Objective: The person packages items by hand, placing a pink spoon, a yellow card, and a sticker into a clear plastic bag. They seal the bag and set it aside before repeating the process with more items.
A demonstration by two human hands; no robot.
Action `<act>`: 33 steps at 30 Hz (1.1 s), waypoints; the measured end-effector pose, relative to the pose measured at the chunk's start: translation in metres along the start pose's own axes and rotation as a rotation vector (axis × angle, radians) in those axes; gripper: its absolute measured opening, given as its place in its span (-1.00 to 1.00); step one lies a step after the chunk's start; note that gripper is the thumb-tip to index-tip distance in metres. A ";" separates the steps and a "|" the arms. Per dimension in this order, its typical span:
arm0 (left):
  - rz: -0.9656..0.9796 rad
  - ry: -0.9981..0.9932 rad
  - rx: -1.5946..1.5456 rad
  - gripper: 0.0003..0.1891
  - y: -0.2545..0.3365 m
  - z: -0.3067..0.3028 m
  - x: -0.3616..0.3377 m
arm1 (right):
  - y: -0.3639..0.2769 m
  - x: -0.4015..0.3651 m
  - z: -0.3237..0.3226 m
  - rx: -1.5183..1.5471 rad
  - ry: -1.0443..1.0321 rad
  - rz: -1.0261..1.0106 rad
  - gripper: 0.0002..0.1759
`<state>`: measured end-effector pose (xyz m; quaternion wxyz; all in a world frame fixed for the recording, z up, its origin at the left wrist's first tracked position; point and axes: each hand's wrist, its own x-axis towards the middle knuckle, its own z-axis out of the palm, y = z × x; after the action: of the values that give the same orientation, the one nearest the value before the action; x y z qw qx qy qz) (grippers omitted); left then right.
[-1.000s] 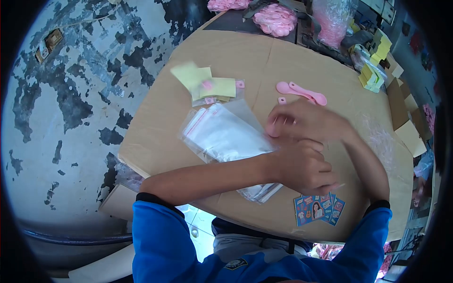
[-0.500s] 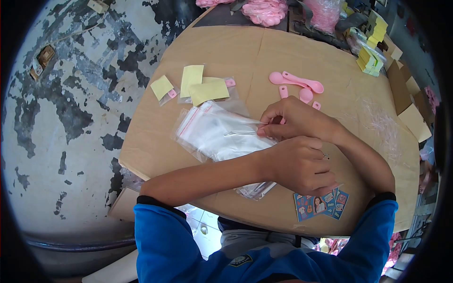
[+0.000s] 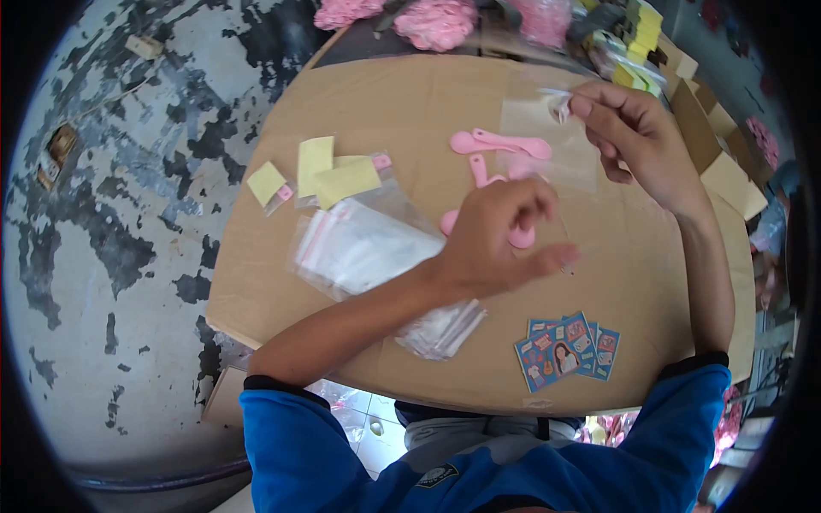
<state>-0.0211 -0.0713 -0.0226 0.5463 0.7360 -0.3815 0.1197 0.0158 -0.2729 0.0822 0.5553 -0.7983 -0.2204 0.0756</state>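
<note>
My right hand (image 3: pixel 641 141) is raised over the far right of the table, thumb and fingers pinching the top edge of a clear plastic bag (image 3: pixel 547 120). The bag hangs to the left of that hand, partly over the pink measuring spoons (image 3: pixel 513 145). Slightly blurred, my left hand (image 3: pixel 500 235) hovers over more pink spoons with its fingers apart, partly hiding them. Beside my left forearm lies a pile of clear zip bags (image 3: pixel 368 248). Printed blue cards (image 3: pixel 560 350) are fanned out near the front edge.
Filled bags with yellow cards (image 3: pixel 346 179) and pink pieces lie at the left of the cardboard-covered table (image 3: pixel 385 94). Bundles of pink spoons (image 3: pixel 436 24) stand along the back. Stacked yellow cards (image 3: pixel 641 34) and an open cardboard box (image 3: pixel 727 171) are at the right.
My right hand has moved up and away from the pile with a clear bag. My left hand has lifted off toward the spoons and opened. The view has shifted slightly.
</note>
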 end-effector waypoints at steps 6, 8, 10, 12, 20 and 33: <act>-0.519 -0.096 -0.739 -0.51 0.006 0.017 0.008 | 0.050 -0.043 0.005 -0.280 -0.354 0.168 -0.73; -0.532 -0.103 -0.605 -0.58 0.005 0.018 0.009 | 0.059 -0.049 0.008 -0.278 -0.399 0.170 -0.72; -0.546 -0.130 -0.475 -0.65 -0.001 0.019 0.005 | 0.062 -0.051 0.006 -0.251 -0.404 0.168 -0.71; -0.527 -0.161 -0.350 -0.71 -0.012 0.019 0.004 | 0.064 -0.052 0.009 -0.269 -0.401 0.133 -0.69; -0.729 0.074 -0.518 -0.71 -0.013 0.015 0.019 | 0.070 -0.086 0.014 -0.658 -0.813 -0.213 -0.51; -0.774 0.130 -0.547 -0.63 -0.009 0.011 0.020 | 0.095 -0.057 0.007 -0.274 -0.715 -0.079 -0.67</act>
<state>-0.0036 -0.0886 -0.0217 0.7471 0.6443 -0.0618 -0.1514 -0.0123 -0.3192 -0.0152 0.3341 -0.7794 -0.4387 0.2976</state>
